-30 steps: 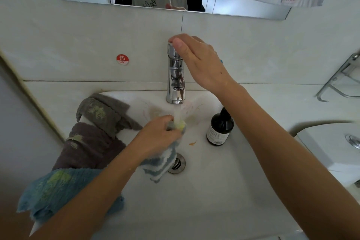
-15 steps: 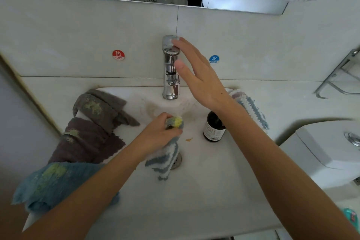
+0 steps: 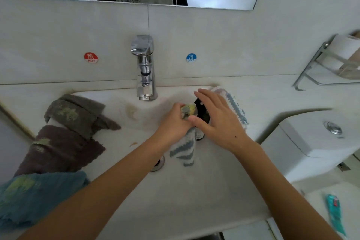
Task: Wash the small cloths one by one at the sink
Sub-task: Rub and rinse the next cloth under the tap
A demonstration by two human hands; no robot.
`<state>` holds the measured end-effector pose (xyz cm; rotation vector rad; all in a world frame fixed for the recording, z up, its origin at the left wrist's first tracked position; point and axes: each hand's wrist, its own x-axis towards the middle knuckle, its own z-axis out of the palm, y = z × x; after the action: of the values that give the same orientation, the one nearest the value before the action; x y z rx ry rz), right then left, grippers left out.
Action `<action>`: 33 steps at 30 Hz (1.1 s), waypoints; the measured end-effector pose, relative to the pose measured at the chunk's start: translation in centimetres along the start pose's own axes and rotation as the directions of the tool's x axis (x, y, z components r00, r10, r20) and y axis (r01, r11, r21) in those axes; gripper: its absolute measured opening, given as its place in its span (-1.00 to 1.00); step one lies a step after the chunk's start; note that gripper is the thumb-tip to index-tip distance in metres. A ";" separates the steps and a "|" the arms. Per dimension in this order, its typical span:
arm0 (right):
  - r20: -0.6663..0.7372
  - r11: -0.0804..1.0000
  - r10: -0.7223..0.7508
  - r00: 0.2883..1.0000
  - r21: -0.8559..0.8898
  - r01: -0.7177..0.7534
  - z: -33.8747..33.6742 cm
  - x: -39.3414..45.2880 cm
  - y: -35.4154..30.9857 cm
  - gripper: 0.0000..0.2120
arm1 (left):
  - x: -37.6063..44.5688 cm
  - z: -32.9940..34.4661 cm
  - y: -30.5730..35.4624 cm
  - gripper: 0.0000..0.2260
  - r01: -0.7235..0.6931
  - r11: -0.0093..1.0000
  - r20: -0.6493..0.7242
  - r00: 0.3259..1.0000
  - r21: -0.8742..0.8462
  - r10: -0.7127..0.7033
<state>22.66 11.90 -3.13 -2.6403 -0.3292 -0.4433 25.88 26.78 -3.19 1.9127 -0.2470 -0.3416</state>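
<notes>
Over the middle of the sink, just below the tap, the left hand grips a striped cloth, fingers curled round its bunched, yellow-stained top while the rest hangs down beside the drain. The right hand hovers just beside it with fingers spread and nearly straight, thumb touching the bunched top, holding nothing. A dark bottle stands behind the hands, mostly hidden. A second striped cloth lies at the sink's back right edge. Along the left edge lie a grey cloth, a brown cloth and a blue cloth, each smeared with green.
</notes>
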 end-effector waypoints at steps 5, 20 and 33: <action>0.080 0.995 0.053 0.995 0.086 -0.060 0.8 -0.7 -0.1 -0.24 | -0.3 1.5 0.3 -0.71 -0.045 0.998 -0.012 0.999 -0.036 0.045; 0.038 0.977 0.086 0.996 0.191 -0.091 2.3 -0.8 0.1 -0.30 | -0.2 1.0 -0.4 -0.68 -0.017 0.985 -0.025 1.000 -0.173 0.012; -0.010 0.999 0.006 1.000 0.052 -0.006 2.9 -1.0 1.2 -0.34 | -0.1 1.2 -0.9 -0.70 -0.023 0.987 0.036 0.999 -0.161 0.029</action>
<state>22.81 12.04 -6.46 -2.5873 -0.3251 -0.4397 25.37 26.08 -4.39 1.7441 -0.2616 -0.3701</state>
